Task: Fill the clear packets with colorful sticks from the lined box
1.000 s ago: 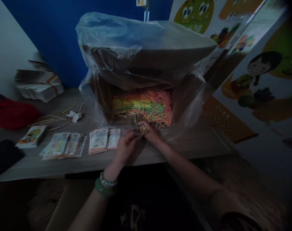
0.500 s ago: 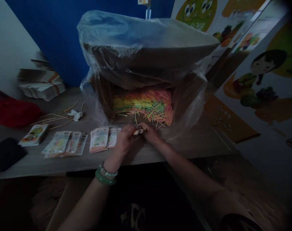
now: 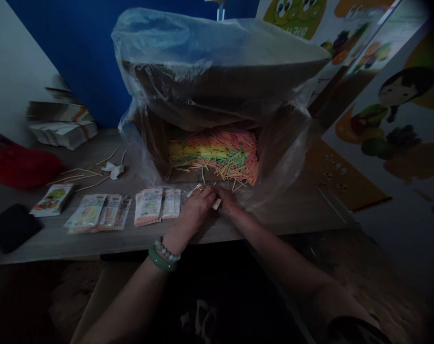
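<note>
My left hand (image 3: 198, 205) lies across a small pale printed packet (image 3: 217, 204), its fingers bent over it. My right hand (image 3: 228, 203) grips the same packet from the other side, its fingertips partly hidden. Most of the packet is covered by my fingers; pale ends stick out. Just beyond my hands, a carton lined with clear plastic (image 3: 284, 148) lies open toward me. Inside it is a heap of thin pink, yellow and green sticks (image 3: 217, 153). To the left of my left hand sit stacks of flat packets (image 3: 148, 205) with striped edges.
Further left are clear packets with coloured sticks (image 3: 89, 210), a printed packet (image 3: 54, 199), a black object (image 3: 12, 228) and a red bag (image 3: 26, 167). Rubber bands (image 3: 82, 174) and a crumpled tissue (image 3: 113, 170) lie behind them. An orange printed sheet (image 3: 345, 177) is on the right.
My left hand has turned over the packet and moved slightly right, its back now facing up. The packet sits lower between my hands. The view has shifted slightly.
</note>
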The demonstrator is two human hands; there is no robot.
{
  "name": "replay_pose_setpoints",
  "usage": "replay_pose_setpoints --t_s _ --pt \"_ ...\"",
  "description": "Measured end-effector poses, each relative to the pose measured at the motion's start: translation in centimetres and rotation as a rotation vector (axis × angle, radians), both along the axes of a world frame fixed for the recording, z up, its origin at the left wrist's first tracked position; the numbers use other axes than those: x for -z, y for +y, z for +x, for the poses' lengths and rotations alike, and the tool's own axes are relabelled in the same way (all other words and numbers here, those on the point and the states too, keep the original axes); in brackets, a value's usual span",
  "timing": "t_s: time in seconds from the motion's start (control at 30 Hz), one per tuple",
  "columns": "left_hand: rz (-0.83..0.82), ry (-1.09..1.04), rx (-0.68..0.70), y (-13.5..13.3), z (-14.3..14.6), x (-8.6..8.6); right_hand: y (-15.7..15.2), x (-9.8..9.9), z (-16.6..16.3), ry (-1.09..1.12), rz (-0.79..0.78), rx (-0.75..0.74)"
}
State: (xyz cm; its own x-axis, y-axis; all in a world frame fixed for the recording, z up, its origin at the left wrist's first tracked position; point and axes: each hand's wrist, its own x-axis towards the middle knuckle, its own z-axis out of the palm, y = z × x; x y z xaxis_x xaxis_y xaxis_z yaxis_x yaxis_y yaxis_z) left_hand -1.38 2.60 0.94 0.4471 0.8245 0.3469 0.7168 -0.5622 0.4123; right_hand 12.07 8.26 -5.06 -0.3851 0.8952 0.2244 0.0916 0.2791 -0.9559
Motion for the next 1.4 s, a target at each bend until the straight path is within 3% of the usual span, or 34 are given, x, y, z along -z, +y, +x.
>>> replay_pose_setpoints --t_s 0.1,0.17,0.3,0.4,0.53,0.7,1.0,1.2,1.4 --pt "-0.087 -0.286 -0.153 1.0 -0.2 -0.4 0.0 -0.9 0.0 0.064 -0.047 0.063" --pt "-0.197 -0.606 -0.263 1.4 -0.5 -0.6 0.0 -1.3 0.2 0.114 -0.106 0.105" --pt "-0.598 -1.260 -0.385 0.8 -1.5 -0.2 -0.2 -2.0 0.9 0.083 -0.098 0.137" --pt "-0.798 -1.442 -0.402 -0.6 -1.8 0.7 -0.4 -2.3 1.1 0.094 -0.076 0.149" --pt "-0.921 -1.495 -0.389 -2.2 -1.5 1.4 -0.8 -2.5 1.2 0.097 -0.064 0.145" --pt "-1.043 -1.485 -0.337 -3.0 -1.4 1.1 -1.3 -2.8 1.4 0.104 -0.055 0.166" --pt "-0.875 -1.510 -0.396 -3.2 -2.2 1.5 -1.8 -3.1 1.2 -0.153 -0.028 0.043" --pt "-0.844 -1.456 -0.358 -3.2 -1.8 1.8 -2.1 -3.3 1.5 -0.115 0.118 0.194" --pt "-0.926 -1.436 -0.295 -3.0 -2.0 1.7 -1.8 -2.2 1.1 -0.168 -0.011 0.086"
